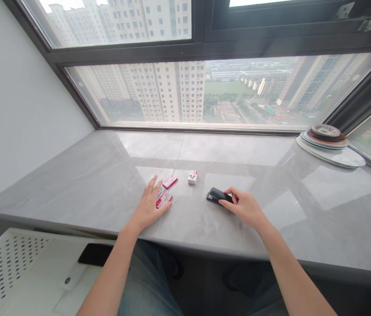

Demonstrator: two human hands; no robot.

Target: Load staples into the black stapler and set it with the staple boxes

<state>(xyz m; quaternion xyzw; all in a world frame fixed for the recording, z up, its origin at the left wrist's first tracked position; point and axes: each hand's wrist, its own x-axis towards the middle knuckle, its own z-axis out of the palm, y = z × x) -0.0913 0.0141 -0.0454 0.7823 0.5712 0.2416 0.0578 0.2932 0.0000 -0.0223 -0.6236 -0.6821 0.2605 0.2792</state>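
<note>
My right hand (pixel 243 205) grips a black stapler (pixel 216 196) by its right end, thumb in front and fingers behind; the stapler lies on the grey windowsill. With fingers spread, my left hand (pixel 148 204) rests beside several small red-and-white boxes, partly covering them. One flat box (pixel 170 181) lies beyond the fingertips, and another box (pixel 164 200) sits between thumb and fingers. Whether the hand presses on any of them I cannot tell. Between the two hands, farther back, stands a small white box (pixel 192 177) with a dark picture on it.
A stack of plates (pixel 332 151) stands at the back right of the grey stone sill (pixel 90 188), by the window frame (pixel 185 130). Below the sill at left, a dark phone-like slab (pixel 95 254) lies on a white perforated surface (pixel 41 281). A white wall (pixel 24 96) bounds the left side.
</note>
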